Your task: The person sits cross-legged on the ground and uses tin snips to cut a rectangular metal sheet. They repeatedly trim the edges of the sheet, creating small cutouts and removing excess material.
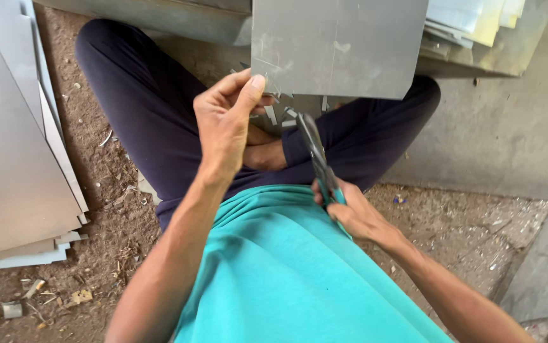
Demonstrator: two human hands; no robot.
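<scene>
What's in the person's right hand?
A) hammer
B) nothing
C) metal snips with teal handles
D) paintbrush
C: the right hand grips teal-handled snips, their blades pointed up at the lower edge of the grey metal sheet that the left hand pinches at its corner.

The dirt floor (106, 190) carries stacked grey sheets (13, 159) left of the left hand (226, 124). Small scraps (39, 298), perhaps metal offcuts, lie below them.

Soft even daylight, faint shadows, edges perhaps slightly stretched
</scene>
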